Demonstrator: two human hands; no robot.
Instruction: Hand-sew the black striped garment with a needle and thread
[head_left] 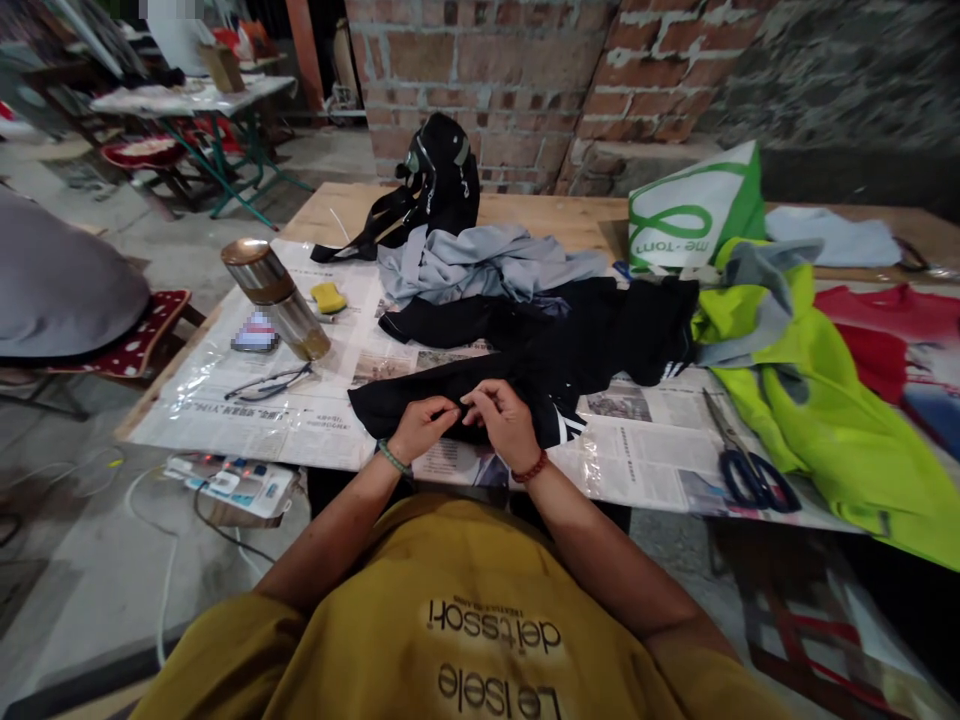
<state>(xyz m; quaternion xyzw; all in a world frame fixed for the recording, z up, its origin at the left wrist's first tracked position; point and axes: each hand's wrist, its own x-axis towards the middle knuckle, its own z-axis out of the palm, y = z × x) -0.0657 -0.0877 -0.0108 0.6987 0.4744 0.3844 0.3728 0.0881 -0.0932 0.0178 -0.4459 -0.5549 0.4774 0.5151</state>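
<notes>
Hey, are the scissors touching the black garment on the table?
Apart: in the head view, newspaper shows between the scissors and the black garment.

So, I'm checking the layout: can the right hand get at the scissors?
Probably yes: nothing covers the scissors or their handles, and mostly newspaper separates them from the right hand.

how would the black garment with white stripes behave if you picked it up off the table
The black garment would probably hang floppy, since it lies limp with long loose parts spread out. It is likely light for its spread, as the fabric looks thin. It might tug the grey cloth, which seems to touch its far edge.
</notes>
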